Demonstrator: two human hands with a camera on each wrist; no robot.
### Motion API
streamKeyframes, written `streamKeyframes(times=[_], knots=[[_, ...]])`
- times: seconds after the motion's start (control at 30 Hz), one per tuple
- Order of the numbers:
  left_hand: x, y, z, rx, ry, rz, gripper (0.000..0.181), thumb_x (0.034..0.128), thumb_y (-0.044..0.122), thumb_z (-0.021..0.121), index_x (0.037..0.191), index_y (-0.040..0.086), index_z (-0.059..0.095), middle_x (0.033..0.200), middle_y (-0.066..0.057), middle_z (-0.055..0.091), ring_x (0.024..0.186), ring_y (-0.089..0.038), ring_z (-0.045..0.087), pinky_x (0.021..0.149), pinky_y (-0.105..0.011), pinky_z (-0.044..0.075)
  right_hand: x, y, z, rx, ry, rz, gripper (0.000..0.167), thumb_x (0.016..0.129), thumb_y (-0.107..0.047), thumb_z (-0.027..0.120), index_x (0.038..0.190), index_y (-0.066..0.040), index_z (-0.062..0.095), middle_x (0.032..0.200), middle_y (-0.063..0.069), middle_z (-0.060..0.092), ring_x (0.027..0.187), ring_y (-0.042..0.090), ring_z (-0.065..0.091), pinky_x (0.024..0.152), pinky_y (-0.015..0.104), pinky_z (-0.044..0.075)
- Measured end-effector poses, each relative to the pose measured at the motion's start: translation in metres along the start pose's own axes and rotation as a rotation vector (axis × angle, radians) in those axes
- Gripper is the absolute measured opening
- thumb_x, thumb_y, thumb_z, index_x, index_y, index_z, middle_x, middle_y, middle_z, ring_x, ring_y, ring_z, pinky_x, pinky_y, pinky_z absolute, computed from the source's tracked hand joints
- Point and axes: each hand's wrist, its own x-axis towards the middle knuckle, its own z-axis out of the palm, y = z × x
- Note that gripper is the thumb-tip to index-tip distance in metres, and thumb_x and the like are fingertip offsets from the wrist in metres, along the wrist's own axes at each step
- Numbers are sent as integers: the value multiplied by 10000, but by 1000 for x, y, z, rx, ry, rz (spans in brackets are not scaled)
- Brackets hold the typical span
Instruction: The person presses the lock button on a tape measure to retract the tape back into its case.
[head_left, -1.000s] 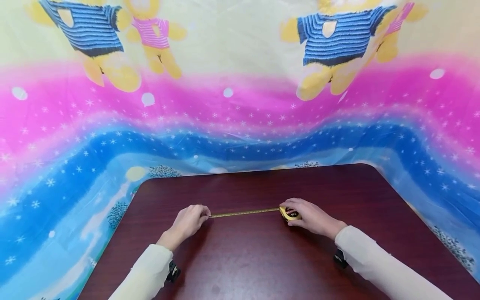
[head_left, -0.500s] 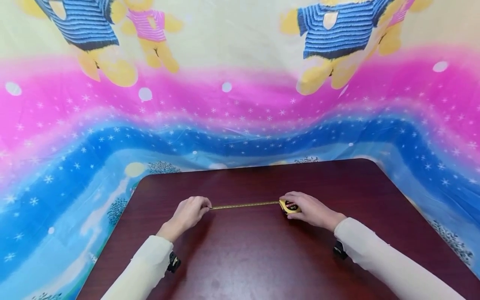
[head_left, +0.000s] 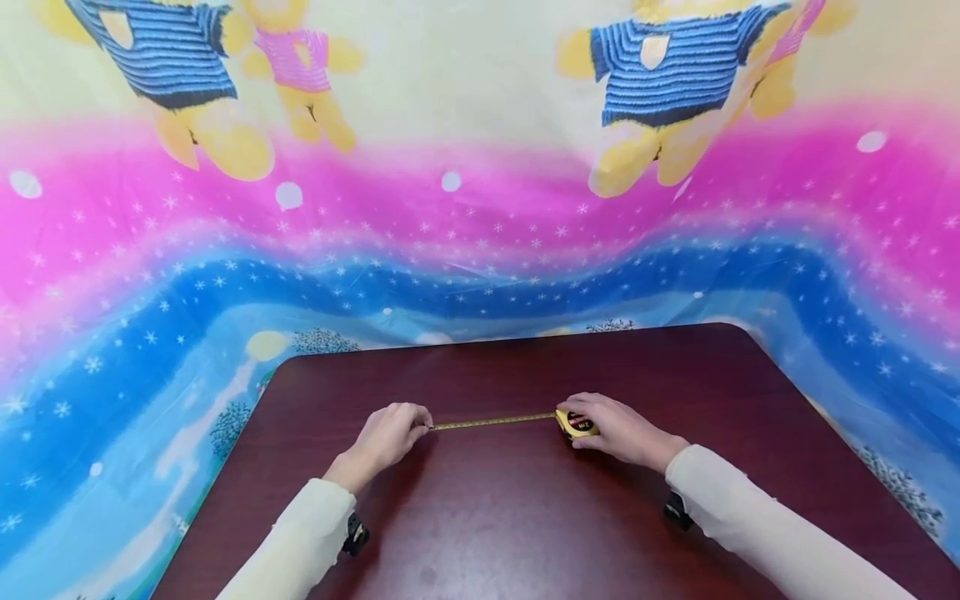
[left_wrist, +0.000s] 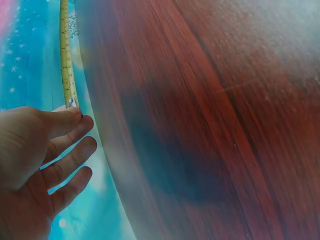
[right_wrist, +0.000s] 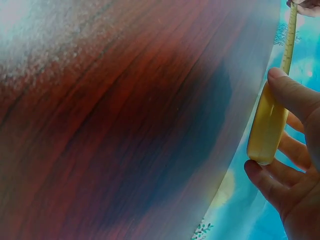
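A yellow tape measure (head_left: 577,423) with a dark label is in my right hand (head_left: 622,427), whose thumb and fingers grip its case. From the case a narrow yellow blade (head_left: 495,421) stretches leftward, pulled straight between the hands. My left hand (head_left: 386,437) pinches the metal end hook (left_wrist: 72,102) between thumb and index finger, while its other fingers are loosely bent, as the left wrist view shows. In the right wrist view the case (right_wrist: 267,125) is seen edge-on, the thumb near the blade's exit. Both hands appear held above the table.
Beneath the hands lies a dark red-brown wooden table (head_left: 480,517) with rounded far corners. Behind and around it hangs a colourful curtain (head_left: 465,217) with bears and snowflakes. Each wrist carries a small black device (head_left: 356,533) under a white sleeve (head_left: 292,537).
My left hand has moved slightly right toward the case, so the exposed blade looks a little shorter. The right hand keeps its grip nearly in place. The head view has shifted slightly.
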Motion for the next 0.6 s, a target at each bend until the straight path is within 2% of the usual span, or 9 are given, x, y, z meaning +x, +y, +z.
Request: streamKeyframes(times=[0.1,0.37,0.6], knots=[[3,4,2,3,-18,7,104,914,132,740,887,233,742,871,85,746,816,-100,686,746,-351,552,-1,1,-2,-7,-3,-3,594,897,-260,779,1438,-142,564,1448,96,563,1325,302,546,1054,496,494],[6,8,3,-25,-6,17,102,922,126,732,886,221,733,854,78,737,792,-97,672,742,-355,548,1,-2,-3,2,4,-6,590,896,-248,778,1435,-132,565,1445,92,563,1319,294,547,1050,492,497],[5,12,5,-34,-23,8,98,920,141,737,887,234,731,860,93,737,814,-89,680,756,-343,547,2,-6,-2,13,-26,-9,594,904,-262,770,1444,-136,556,1459,99,552,1336,299,536,1067,500,482]])
